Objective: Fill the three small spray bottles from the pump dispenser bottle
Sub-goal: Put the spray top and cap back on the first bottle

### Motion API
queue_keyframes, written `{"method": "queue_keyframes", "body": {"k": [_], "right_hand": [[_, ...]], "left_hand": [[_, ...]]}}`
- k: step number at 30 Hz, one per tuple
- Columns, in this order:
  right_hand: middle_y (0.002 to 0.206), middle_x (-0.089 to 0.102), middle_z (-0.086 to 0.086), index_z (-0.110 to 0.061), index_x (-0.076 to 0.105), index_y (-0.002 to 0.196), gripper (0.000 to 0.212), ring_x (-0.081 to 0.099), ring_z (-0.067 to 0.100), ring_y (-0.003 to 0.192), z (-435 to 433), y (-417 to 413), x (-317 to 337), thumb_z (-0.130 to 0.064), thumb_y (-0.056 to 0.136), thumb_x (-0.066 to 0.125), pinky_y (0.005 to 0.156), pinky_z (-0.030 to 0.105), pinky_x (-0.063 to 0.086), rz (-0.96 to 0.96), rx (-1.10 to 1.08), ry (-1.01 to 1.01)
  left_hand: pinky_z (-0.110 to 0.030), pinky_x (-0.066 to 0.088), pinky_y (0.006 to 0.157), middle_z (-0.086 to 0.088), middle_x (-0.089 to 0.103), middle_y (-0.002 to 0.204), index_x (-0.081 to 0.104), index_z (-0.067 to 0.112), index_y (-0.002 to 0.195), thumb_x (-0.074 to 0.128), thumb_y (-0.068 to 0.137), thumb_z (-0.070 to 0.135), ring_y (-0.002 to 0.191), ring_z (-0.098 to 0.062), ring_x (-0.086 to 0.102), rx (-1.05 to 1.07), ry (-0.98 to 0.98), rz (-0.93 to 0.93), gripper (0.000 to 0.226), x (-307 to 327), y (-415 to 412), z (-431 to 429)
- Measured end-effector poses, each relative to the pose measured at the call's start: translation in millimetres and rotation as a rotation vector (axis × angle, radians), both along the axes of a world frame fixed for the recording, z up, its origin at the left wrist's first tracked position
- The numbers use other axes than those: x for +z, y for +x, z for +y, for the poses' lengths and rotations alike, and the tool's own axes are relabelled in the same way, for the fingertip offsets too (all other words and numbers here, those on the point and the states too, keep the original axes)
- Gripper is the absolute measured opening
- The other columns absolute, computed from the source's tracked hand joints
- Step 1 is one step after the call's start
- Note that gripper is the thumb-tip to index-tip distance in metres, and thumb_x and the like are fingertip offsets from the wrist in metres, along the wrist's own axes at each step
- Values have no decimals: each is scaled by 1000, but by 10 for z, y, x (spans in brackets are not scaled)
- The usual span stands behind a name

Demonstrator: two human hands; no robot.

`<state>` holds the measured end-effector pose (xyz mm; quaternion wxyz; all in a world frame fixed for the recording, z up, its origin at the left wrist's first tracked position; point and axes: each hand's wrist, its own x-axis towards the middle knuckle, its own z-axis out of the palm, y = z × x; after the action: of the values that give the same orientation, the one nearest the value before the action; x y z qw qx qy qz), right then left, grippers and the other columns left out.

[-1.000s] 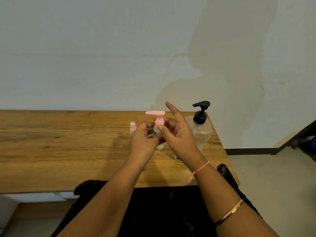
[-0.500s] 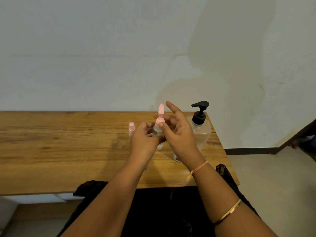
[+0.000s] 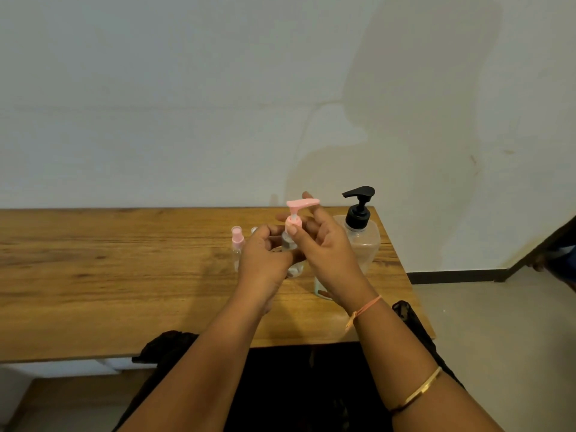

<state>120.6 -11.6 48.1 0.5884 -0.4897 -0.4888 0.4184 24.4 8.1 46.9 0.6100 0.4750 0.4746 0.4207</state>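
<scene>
Small bottle (image 3: 290, 243) clamped in left hand (image 3: 265, 265) grip, right hand (image 3: 330, 251) pinching pink cap (image 3: 294, 222).

Orange thread wristband (image 3: 367, 308), gold bangle (image 3: 424, 388) (right arm), black clothing (image 3: 296, 385).

The pump dispenser bottle (image 3: 361, 241) stands on the counter (image 3: 124, 275) near its far right corner. Left of it, a small pump bottle (image 3: 293, 220) is held between the left grip (image 3: 265, 260) and right grip (image 3: 327, 251). A small spray bottle (image 3: 237, 244) stands just left of them.
</scene>
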Motion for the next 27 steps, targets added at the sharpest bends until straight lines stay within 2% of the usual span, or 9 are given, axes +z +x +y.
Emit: {"method": "queue_keyframes", "body": {"k": [4, 9, 11, 13, 16, 18, 20, 24, 27], "right_hand": [[102, 69, 9, -8, 54, 121, 36, 66, 17, 99, 38, -63, 12, 0, 86, 60, 88, 30, 52, 24, -84, -18], [96, 71, 0, -30, 62, 96, 31, 66, 8, 93, 49, -155, -42, -3, 83, 66, 81, 21, 52, -24, -222, 24], [96, 70, 0, -31, 61, 99, 32, 66, 9, 94, 35, -135, -15, -3, 83, 66, 82, 21, 52, 2, -200, 48], [98, 68, 0, -20, 61, 110, 30, 64, 8, 94, 15, -95, 34, -2, 86, 62, 84, 21, 52, 40, -93, 40], [104, 67, 2, -4, 57, 124, 34, 62, 8, 99, -4, -31, 71, -3, 90, 55, 88, 23, 52, 48, 81, -6], [105, 68, 4, -5, 59, 120, 29, 63, 11, 100, 1, -18, 81, -4, 91, 54, 88, 24, 52, 48, 123, -30], [101, 69, 2, -11, 61, 116, 26, 65, 9, 97, 28, -41, 75, -5, 91, 55, 88, 23, 52, 3, 68, -44], [99, 70, 1, -9, 63, 119, 29, 65, 15, 99, 95, -123, -24, -12, 90, 59, 93, 39, 51, -154, -149, -40], [91, 67, -13, -11, 64, 118, 29, 63, 1, 90, 95, -179, -71, -12, 89, 60, 89, 29, 52, -205, -248, -19]], "left_hand": [[-26, 51, 58, -2, 70, 97, 59, 22, 93, 71, 77, 2, 84, -13, 66, 40, 18, 6, 28, -32, -36, -12], [-25, 52, 61, -1, 71, 96, 60, 25, 90, 71, 77, 1, 84, -13, 66, 38, 25, 18, 29, -37, -57, 0], [-23, 52, 58, 1, 71, 97, 62, 21, 99, 71, 78, 2, 86, -11, 67, -24, 13, 30, 30, -11, -93, 31], [-26, 53, 62, 1, 71, 101, 61, 17, 110, 70, 78, 1, 92, -14, 67, -109, 7, 35, 37, 23, -160, 67], [-28, 56, 66, -1, 71, 101, 61, 17, 112, 70, 78, 0, 96, -17, 68, -214, 2, 6, 39, 57, -282, 99], [-25, 56, 63, -1, 72, 100, 61, 16, 113, 70, 77, 0, 93, -16, 69, -237, 5, -1, 40, 60, -322, 102], [-27, 57, 64, -1, 73, 98, 61, 17, 113, 69, 79, 1, 91, -14, 69, -216, 15, 13, 39, 43, -302, 95], [-26, 57, 69, 0, 72, 98, 59, 16, 116, 67, 81, 3, 88, -12, 69, -116, 62, 78, 39, -7, -175, 82], [-31, 56, 73, 0, 72, 96, 59, 12, 118, 67, 82, 2, 86, -12, 68, -44, 137, 149, 38, -59, -114, 72]]}}
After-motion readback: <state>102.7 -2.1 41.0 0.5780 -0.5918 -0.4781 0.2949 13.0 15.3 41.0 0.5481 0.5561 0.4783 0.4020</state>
